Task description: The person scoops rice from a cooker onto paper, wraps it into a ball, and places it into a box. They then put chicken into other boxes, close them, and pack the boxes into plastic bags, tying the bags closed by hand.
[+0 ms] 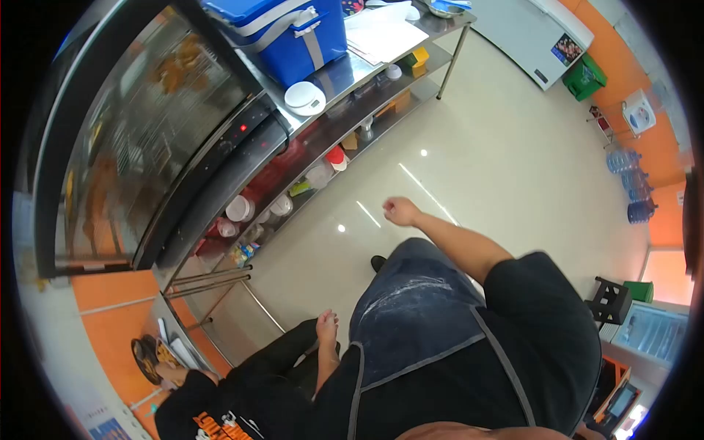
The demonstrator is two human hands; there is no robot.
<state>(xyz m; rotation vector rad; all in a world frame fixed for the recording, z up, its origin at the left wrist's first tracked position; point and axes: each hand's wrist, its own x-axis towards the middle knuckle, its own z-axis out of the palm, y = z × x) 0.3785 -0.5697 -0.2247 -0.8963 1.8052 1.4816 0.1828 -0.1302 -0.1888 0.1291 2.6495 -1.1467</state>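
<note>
My right hand (402,211) is out in front of my body over the tiled floor, its fingers curled closed with nothing visible in them. My left hand (328,327) hangs low at my side, fingers loosely bent and slightly apart, with nothing seen in it. Between the two is my dark blue apron (407,308), marked with white powdery smears. Neither hand touches an object. Nearest ahead stands a steel shelf table (334,95), with a white kitchen scale (305,98) and a blue cooler box (290,44) on top.
A glass display case (147,139) holds food at the left. At lower left a person in a black shirt (249,396) reaches toward a dark round tray (146,359). A chest freezer (513,33), green bin (585,78), water bottles (631,183) and black stool (610,299) line the right.
</note>
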